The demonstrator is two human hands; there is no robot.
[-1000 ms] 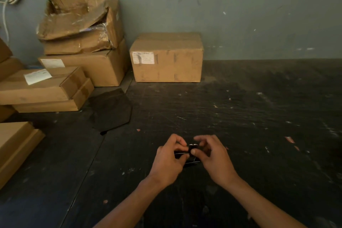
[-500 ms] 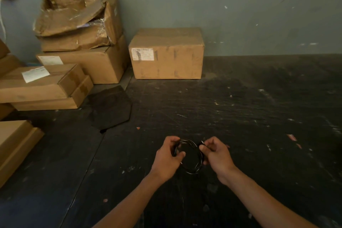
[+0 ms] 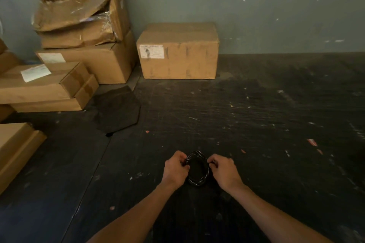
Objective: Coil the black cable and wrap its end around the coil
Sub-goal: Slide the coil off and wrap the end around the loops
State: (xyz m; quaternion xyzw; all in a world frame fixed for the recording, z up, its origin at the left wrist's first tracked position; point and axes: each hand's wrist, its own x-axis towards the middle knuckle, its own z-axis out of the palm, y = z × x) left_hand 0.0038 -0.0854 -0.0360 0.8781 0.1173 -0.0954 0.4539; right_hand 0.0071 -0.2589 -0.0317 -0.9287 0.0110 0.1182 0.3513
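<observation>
The black cable (image 3: 197, 180) forms a small oval coil of several loops, held just above the dark tabletop at the lower middle of the head view. My left hand (image 3: 175, 169) pinches the coil's left side with thumb and fingers. My right hand (image 3: 222, 169) pinches its right side. Both hands sit level with each other, and the coil's open middle shows between them. The cable's end is hidden among the loops or under my fingers.
A dark scratched tabletop (image 3: 256, 124) spreads out ahead and to the right. A closed cardboard box (image 3: 177, 51) stands against the wall. More stacked boxes (image 3: 79, 45) fill the back left, and a dark flat sheet (image 3: 116, 110) lies in front of them.
My hands were bunched together over the cable. They have spread apart sideways, and the coil now shows as an open oval between them.
</observation>
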